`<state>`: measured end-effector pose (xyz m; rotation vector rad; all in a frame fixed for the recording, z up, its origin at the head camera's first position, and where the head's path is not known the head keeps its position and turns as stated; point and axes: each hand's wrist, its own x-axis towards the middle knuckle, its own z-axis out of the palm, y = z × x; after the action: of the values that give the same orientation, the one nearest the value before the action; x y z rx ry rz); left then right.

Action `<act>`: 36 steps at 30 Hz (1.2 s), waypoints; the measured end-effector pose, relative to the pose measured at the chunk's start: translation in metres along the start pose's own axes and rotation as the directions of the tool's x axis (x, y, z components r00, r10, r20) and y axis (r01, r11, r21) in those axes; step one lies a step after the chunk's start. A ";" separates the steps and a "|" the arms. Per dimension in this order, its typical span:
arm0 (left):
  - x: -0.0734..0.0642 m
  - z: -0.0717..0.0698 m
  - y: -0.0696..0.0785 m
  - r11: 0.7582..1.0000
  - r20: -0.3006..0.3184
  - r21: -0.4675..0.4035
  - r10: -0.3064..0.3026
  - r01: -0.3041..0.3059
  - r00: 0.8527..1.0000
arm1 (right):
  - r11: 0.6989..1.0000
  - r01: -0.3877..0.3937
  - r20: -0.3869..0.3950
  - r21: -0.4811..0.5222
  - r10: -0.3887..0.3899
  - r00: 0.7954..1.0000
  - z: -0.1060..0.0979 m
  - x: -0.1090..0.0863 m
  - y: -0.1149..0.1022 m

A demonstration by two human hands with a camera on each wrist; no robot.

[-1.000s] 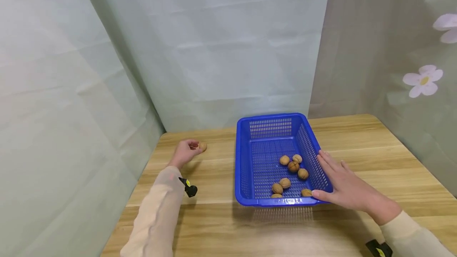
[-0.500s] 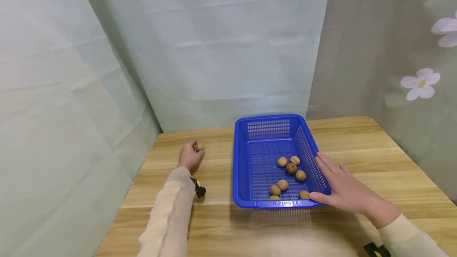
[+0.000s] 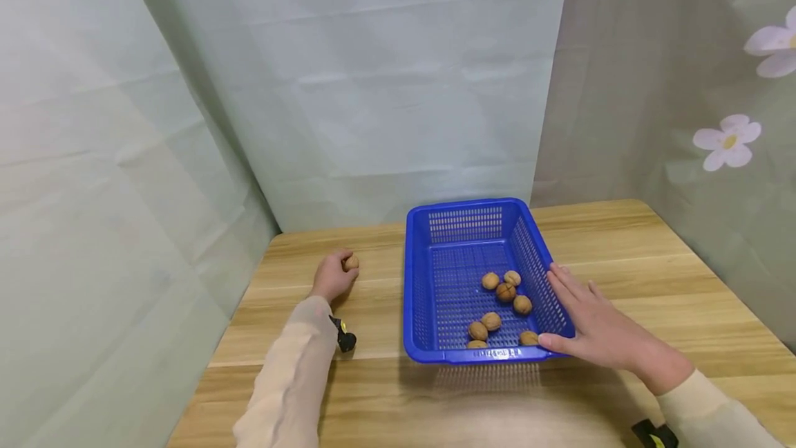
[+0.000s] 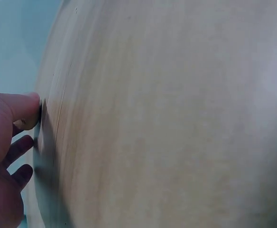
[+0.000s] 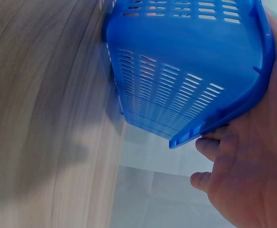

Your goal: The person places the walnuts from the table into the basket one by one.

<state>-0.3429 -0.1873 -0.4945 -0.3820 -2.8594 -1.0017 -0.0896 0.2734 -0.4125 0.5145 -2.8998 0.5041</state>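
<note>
In the head view my left hand [image 3: 331, 278] is at the far left of the wooden table, thumb and fingers around a walnut [image 3: 352, 263]. The left wrist view shows the same walnut [image 4: 30, 122] partly covered by the thumb, close to the tabletop. A blue plastic basket [image 3: 418, 275] stands mid-table, with several walnuts lying on its floor toward the near right. My right hand [image 3: 606, 330] rests on its near right corner, fingers extended along the right rim and thumb over the front rim. From the right wrist, the palm shows against the basket's rim [image 5: 266, 61].
The wooden tabletop [image 3: 367, 393] stretches between my left arm and the basket and past the basket on the right. Pale cloth [image 3: 373, 88] hangs behind and at the left, with a flower-printed cloth [image 3: 659, 75] at the right.
My left hand has come round the walnut from its left side, and both have shifted slightly toward me. The right hand stays on the basket; the view has turned a little.
</note>
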 end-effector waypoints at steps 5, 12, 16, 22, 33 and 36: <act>-0.010 0.000 0.004 1.000 0.021 0.010 0.021 -0.021 1.000 | 1.000 -0.003 0.006 0.007 0.003 1.000 -0.001 0.000 -0.001; -0.026 -0.004 0.017 0.999 0.047 -0.013 0.053 -0.052 0.998 | 1.000 -0.008 0.009 0.014 0.008 1.000 -0.004 -0.001 -0.002; -0.035 -0.010 0.034 0.998 0.060 -0.016 0.055 -0.054 0.997 | 1.000 -0.006 0.014 0.005 0.006 1.000 -0.005 -0.001 -0.004; -0.050 -0.021 0.062 0.992 0.050 -0.035 0.119 -0.117 0.992 | 1.000 0.004 0.013 -0.015 -0.004 1.000 -0.006 -0.001 -0.003; -0.080 -0.033 0.098 0.960 0.002 -0.069 0.273 -0.272 0.962 | 0.999 0.019 0.012 -0.038 -0.018 1.000 -0.006 -0.002 -0.004; -0.089 -0.038 0.108 0.953 -0.003 -0.085 0.293 -0.292 0.956 | 0.999 0.021 0.011 -0.040 -0.020 1.000 -0.006 -0.002 -0.004</act>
<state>-0.2283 -0.1481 -0.4142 -0.7932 -2.6652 -1.0644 -0.0859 0.2723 -0.4060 0.5423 -2.9053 0.4407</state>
